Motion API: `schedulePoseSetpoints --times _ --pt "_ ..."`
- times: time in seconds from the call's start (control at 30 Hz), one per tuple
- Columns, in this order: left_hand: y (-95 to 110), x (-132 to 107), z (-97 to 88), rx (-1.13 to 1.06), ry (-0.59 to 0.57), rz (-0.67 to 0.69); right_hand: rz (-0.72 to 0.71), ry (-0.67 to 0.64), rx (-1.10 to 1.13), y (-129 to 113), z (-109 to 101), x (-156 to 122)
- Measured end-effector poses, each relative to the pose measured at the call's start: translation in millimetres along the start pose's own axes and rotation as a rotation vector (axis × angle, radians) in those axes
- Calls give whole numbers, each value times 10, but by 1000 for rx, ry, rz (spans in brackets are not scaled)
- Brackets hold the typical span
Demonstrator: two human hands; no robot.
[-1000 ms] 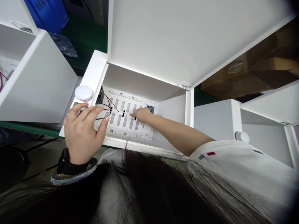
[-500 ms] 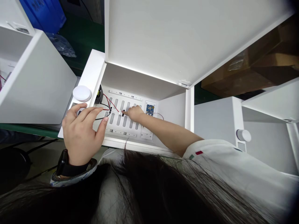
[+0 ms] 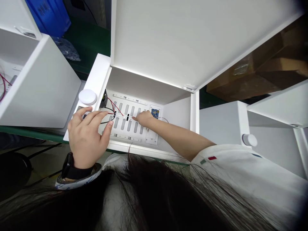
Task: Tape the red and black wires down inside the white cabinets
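An open white box point(image 3: 96, 75) lies in front of me with its lid point(image 3: 183, 38) raised. Its floor is a slotted white panel point(image 3: 125, 123) crossed by red and black wires point(image 3: 113, 109), with a small blue circuit board point(image 3: 155, 112) at the right. My left hand point(image 3: 85, 138) grips the box's left wall, fingers curled over the edge beside a round white knob point(image 3: 88, 96). My right hand point(image 3: 144, 119) reaches inside and its closed fingertips pinch at the wires near a black connector point(image 3: 127, 117).
Another white box point(image 3: 40, 83) stands at the left, a further one with a round knob point(image 3: 249, 140) at the right. Brown cardboard point(image 3: 264, 67) lies behind. A blue crate point(image 3: 48, 16) and a plastic bag point(image 3: 66, 48) sit on the green surface at the back left.
My right hand slid left along the wires, then came back a little to the right. The left hand has stayed on the box wall.
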State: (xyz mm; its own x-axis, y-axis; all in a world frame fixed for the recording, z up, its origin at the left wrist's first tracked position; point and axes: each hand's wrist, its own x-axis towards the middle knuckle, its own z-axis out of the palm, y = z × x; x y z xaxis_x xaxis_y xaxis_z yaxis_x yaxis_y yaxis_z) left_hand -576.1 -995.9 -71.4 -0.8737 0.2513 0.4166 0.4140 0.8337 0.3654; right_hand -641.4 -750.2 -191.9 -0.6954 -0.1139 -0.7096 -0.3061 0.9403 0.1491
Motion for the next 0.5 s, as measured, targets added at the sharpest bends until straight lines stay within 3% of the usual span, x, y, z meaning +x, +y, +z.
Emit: schedulePoseSetpoints --times 0.2,0.33,0.5 --pt "33 -5 16 16 5 -14 -149 171 28 -182 -124 195" --pt "23 -11 6 1 14 -2 -129 133 2 -218 -54 272" --pt "17 -12 -11 -22 5 -12 -108 83 4 -99 40 164"
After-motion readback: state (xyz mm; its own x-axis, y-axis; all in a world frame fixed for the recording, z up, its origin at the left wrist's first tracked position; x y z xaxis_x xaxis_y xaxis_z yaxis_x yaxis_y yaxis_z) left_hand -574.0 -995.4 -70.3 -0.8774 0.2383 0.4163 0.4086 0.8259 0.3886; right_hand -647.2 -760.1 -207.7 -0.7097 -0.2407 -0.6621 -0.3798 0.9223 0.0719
